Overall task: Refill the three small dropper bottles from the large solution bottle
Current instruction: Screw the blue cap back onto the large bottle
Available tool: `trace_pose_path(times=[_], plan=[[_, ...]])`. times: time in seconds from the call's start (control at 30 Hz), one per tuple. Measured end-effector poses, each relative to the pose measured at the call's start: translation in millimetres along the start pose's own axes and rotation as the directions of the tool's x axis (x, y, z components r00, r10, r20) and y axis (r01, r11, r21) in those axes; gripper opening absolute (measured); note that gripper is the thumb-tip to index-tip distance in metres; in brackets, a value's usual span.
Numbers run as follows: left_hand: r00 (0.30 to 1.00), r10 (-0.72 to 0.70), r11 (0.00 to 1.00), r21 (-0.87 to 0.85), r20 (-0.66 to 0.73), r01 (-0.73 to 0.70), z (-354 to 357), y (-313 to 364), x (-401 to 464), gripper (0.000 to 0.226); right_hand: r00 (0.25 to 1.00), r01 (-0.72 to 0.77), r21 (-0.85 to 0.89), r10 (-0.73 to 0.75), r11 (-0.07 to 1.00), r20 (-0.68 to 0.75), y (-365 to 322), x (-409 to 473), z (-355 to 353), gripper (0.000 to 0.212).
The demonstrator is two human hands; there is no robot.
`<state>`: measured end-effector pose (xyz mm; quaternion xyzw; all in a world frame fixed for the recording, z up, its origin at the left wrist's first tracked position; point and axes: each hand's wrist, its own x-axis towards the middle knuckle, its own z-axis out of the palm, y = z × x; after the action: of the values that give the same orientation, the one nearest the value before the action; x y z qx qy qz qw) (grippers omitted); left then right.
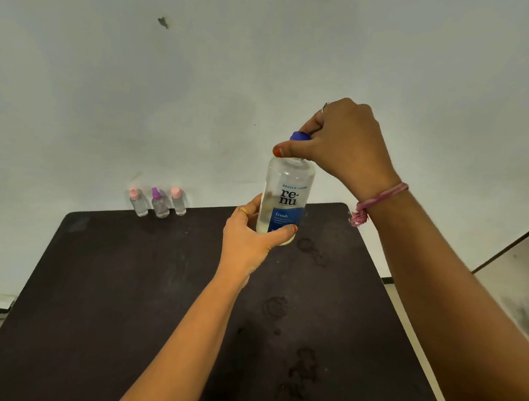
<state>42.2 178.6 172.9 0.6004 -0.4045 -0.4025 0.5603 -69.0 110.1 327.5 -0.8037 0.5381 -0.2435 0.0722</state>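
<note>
Clear-plastic large solution bottle: cylindrical, transparent wall, white and blue printed label, held above the far part of the table.
Bottle axis: long axis close to upright, cap end up and leaning slightly right, base down toward the table.
Blue screw cap: small, rounded, opaque plastic, seated on the bottle neck, mostly covered by fingers.
Left hand: wraps the lower part of the bottle; thumb lies across the front under the label, fingers curl round the far side; a gold ring shows on one finger.
Right hand: comes down from above and clamps on the cap; thumb lies across the neck, fingers bend over the top; a pink thread band sits on the wrist.
Three small dropper bottles: clear plastic, upright, standing side by side in a row at the far left edge of the table, against the wall; the outer two have pink caps, the middle one a purple cap; well apart from both hands.
Dark matte table: flat top with rounded corners, dusty, marked with faint ring-shaped stains near the right side.
Pale wall: plain painted surface behind the table, with one small dark mark.
Obstructions: the right hand hides most of the cap and neck.
</note>
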Motion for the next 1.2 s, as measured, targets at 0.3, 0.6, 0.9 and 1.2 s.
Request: trace_pose_path(times=[0.3, 0.6, 0.9, 1.2], plan=[[0.999, 0.003, 1.000, 0.020, 0.040, -0.004, 3.1, 2.1, 6.4, 0.067, 0.985, -0.033, 0.153, 0.006, 0.988, 0.171, 12.3, 2.0, -10.1, 0.057], [0.999, 0.014, 1.000, 0.015, 0.031, -0.014, 15.9, -10.4, 17.2, 0.073, 0.993, -0.114, 0.319, 0.116, 0.941, 0.013, 33.6, -0.9, 19.6, 0.049], [0.998, -0.023, 0.999, -0.021, 0.064, 0.024, 33.0, -33.1, 36.4, 0.077, 0.930, -0.347, 0.614, 0.173, 0.709, 0.325, 100.1, -26.4, 59.4, 0.080], [0.986, -0.014, 0.997, -0.073, 0.165, 0.026, 66.6, -55.8, 60.1, 0.075, 0.889, -0.411, 0.706, 0.081, 0.577, 0.451, 170.0, -27.7, 107.1, 0.057]])
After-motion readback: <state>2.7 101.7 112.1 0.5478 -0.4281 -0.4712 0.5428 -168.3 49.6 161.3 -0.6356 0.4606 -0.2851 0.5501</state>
